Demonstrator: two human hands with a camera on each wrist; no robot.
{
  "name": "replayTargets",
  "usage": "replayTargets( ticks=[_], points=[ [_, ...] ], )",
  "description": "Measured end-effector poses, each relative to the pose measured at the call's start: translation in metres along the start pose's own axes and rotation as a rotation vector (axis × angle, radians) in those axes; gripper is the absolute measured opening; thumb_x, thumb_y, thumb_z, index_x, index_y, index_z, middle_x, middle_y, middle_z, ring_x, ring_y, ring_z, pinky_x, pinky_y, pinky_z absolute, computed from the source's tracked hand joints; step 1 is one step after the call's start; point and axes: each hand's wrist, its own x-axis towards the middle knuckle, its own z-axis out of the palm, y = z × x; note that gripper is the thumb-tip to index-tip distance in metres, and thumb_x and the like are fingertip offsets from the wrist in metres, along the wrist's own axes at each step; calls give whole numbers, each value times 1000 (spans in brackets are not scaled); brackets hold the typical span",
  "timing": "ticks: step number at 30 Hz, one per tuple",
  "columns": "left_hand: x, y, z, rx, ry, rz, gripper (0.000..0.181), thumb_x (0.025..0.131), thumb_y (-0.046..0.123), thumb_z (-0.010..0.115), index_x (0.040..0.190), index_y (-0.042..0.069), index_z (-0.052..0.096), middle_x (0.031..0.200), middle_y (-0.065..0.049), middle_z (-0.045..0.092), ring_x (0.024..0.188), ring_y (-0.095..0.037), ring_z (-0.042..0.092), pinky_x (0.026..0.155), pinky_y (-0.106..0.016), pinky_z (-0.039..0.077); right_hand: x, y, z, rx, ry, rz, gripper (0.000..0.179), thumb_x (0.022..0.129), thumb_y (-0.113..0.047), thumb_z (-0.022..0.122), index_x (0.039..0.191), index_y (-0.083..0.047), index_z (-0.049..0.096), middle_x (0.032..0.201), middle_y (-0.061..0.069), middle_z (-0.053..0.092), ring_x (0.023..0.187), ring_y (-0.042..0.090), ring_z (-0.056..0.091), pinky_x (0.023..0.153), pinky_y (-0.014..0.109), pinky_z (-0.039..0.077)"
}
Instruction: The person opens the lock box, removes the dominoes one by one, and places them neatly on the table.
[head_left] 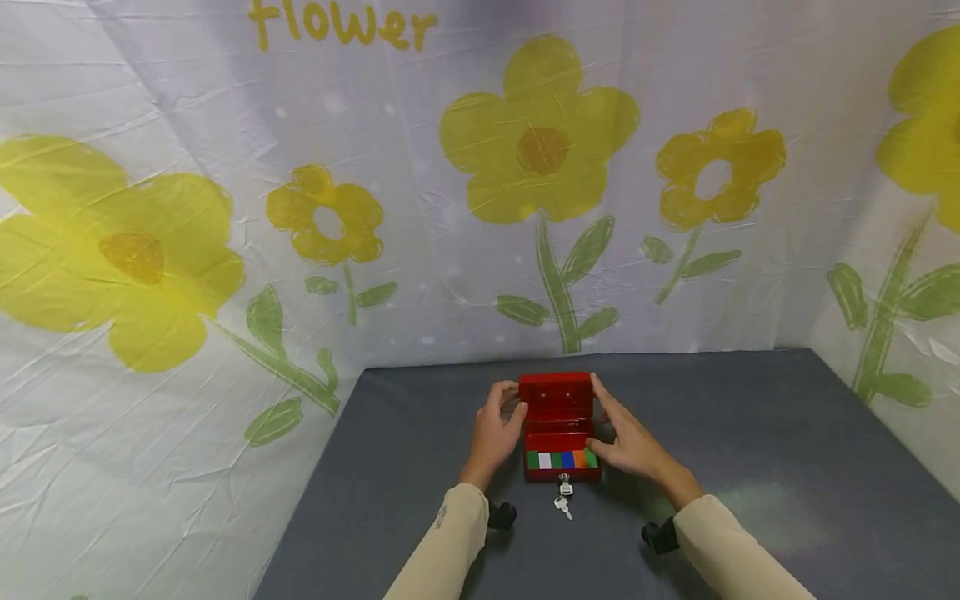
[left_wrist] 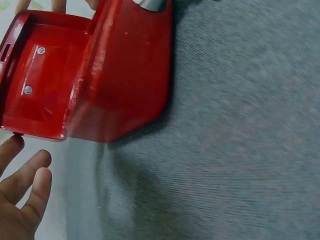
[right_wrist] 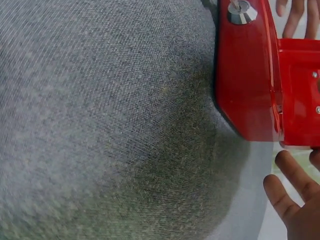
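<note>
A small red metal cash box (head_left: 536, 475) sits on the table with its lid (head_left: 557, 400) raised. A row of green, white, blue and orange blocks (head_left: 567, 460) lies along the front inside it. Keys (head_left: 564, 505) hang from the round silver lock (right_wrist: 241, 14) on its front. My left hand (head_left: 493, 433) is at the lid's left side, fingers loosely bent, fingertips right at the edge. On the other side, my right hand (head_left: 636, 443) has its fingers extended along the lid's right edge, its thumb over the box's right rim near the end block.
A dark grey cloth-covered table (head_left: 405, 450) bears the box. Behind it and at both sides hangs a white curtain (head_left: 420, 292) printed with yellow flowers. Black wrist-camera mounts (head_left: 660, 536) sit beneath both beige sleeves.
</note>
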Motion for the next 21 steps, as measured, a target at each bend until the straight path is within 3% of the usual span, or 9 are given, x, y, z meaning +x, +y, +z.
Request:
replayTargets(
  ticks=[4, 7, 11, 16, 21],
  points=[
    [-5, -6, -1, 22, -41, -7, 44, 103, 23, 61, 144, 22, 47, 139, -7, 65, 117, -23, 68, 94, -44, 57, -2, 1, 2, 49, -11, 36, 103, 87, -3, 72, 165, -13, 5, 162, 25, 34, 123, 42, 56, 95, 58, 50],
    [-10, -11, -1, 33, -77, -11, 52, 102, 26, 62, 149, 26, 41, 141, -8, 64, 115, -25, 68, 90, -44, 57, -6, 2, 2, 68, -25, 82, 103, 88, -6, 71, 164, -10, 2, 158, 30, 37, 127, 49, 55, 101, 66, 45],
    [-16, -17, -2, 21, -135, -39, 63, 100, 33, 65, 154, 25, 34, 145, -10, 61, 126, -30, 63, 94, -52, 55, -11, 3, 2, 79, -44, 139, 104, 88, -10, 72, 163, -6, 1, 153, 33, 43, 129, 53, 53, 104, 68, 42],
    [-25, -23, -6, 7, -224, -99, 79, 89, 46, 75, 150, 19, 32, 149, -12, 57, 141, -34, 50, 108, -64, 42, -15, 3, 4, 76, -61, 178, 104, 85, -11, 75, 162, -2, 7, 150, 29, 50, 128, 49, 54, 107, 68, 40],
    [-33, -27, -7, 76, -312, -176, 91, 74, 55, 86, 143, 29, 34, 153, -4, 53, 144, -34, 40, 111, -64, 35, -17, 2, 7, 43, -76, 199, 104, 83, -16, 76, 161, 0, 10, 150, 24, 52, 130, 46, 53, 108, 70, 36]
  ],
)
